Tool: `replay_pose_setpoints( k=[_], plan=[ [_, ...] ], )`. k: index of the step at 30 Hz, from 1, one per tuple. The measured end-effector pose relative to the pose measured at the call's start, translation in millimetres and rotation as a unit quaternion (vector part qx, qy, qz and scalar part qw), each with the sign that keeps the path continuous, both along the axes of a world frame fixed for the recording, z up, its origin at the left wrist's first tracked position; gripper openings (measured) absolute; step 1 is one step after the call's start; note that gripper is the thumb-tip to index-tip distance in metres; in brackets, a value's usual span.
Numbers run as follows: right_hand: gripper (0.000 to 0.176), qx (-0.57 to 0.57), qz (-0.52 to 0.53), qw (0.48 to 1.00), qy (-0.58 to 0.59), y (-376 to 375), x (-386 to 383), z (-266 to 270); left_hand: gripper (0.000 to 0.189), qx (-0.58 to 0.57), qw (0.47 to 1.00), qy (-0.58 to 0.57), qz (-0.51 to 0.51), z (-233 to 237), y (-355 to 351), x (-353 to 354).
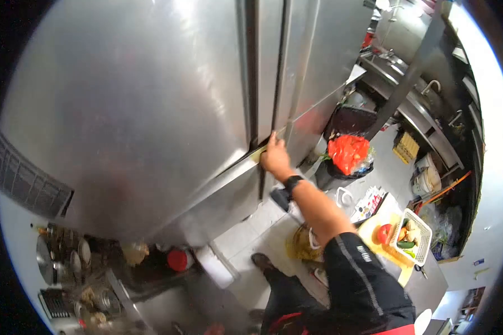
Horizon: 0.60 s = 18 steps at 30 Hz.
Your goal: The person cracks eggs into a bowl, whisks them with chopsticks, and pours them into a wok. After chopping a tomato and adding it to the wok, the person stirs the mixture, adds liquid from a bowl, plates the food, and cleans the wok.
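Note:
A tall stainless steel refrigerator (pixel 145 100) fills the left and middle of the view. My right hand (pixel 275 159), reaching in from the lower right with a black watch on the wrist, has its fingers curled at the door edge. It grips where the large refrigerator door (pixel 212 111) meets the lower door (pixel 218 195), beside the vertical gap between the doors. The fingertips are partly hidden behind the edge. My left hand is out of view.
A cutting board (pixel 369 230) on the right-hand counter bears a tomato (pixel 384 234) and a white basket (pixel 426 245) of vegetables. Behind stands a black bin (pixel 332 177) with a red plastic bag (pixel 349 152). Pots and pans (pixel 75 262) sit lower left. A sink counter (pixel 413 103) lies far right.

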State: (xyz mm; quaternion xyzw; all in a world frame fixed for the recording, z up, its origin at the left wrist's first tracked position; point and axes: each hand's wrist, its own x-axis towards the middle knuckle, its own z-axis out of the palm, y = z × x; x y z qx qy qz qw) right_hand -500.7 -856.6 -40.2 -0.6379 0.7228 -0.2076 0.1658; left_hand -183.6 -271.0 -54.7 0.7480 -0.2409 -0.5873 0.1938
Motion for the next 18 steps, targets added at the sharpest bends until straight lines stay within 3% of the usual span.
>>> replay_pose_setpoints(
  k=[1,2,3,4,7,9,10,12,14,15,16,18],
  plan=[
    [0.072,-0.064,0.047,0.995,0.054,20.2,-16.4,-12.1,0.074,-0.046,0.997,-0.004,-0.055,-29.4,1.0,3.3],
    [0.069,-0.002,0.08,0.993,0.089,46.2,-32.2,3.9,0.05,-0.13,0.991,0.044,-0.011,-64.5,1.5,1.9],
    [0.067,0.046,0.084,0.988,0.125,74.9,-43.8,23.8,0.05,-0.127,0.99,0.039,-0.05,-23.3,-28.9,-23.4],
    [0.063,0.028,0.122,0.975,0.186,100.5,-58.0,29.0,0.05,-0.122,0.986,0.11,0.006,-8.5,-43.2,-42.0],
    [0.067,0.023,0.347,0.884,0.313,193.7,-104.0,49.3,0.057,-0.204,0.97,0.096,-0.088,22.9,-63.2,-67.7],
    [0.076,0.367,0.397,0.791,0.285,249.2,-66.7,125.7,0.06,-0.208,0.966,0.11,-0.109,31.5,-57.0,-79.0],
    [0.081,0.458,0.406,0.759,0.224,262.3,-64.6,119.6,0.07,-0.268,0.952,0.118,-0.087,28.2,-56.3,-83.9],
    [0.07,0.436,0.529,0.724,0.077,277.0,-44.3,107.4,0.081,-0.324,0.937,0.118,-0.052,23.1,-46.9,-87.9],
    [0.06,0.508,0.496,0.698,0.088,266.2,-9.7,66.9,0.106,-0.336,0.942,0.013,-0.014,20.3,-39.4,-93.1],
    [0.056,0.473,0.491,0.728,0.072,262.4,14.0,45.7,0.121,-0.272,0.961,-0.048,0.004,36.2,-34.6,-97.6],
    [0.053,0.434,0.485,0.757,0.056,254.4,35.5,18.6,0.121,-0.265,0.963,-0.049,0.018,31.2,-25.2,-94.2],
    [0.04,0.4,0.414,0.814,-0.083,233.2,65.2,-103.2,0.122,-0.213,0.942,-0.253,0.06,15.2,-0.7,-73.3]
  ],
)
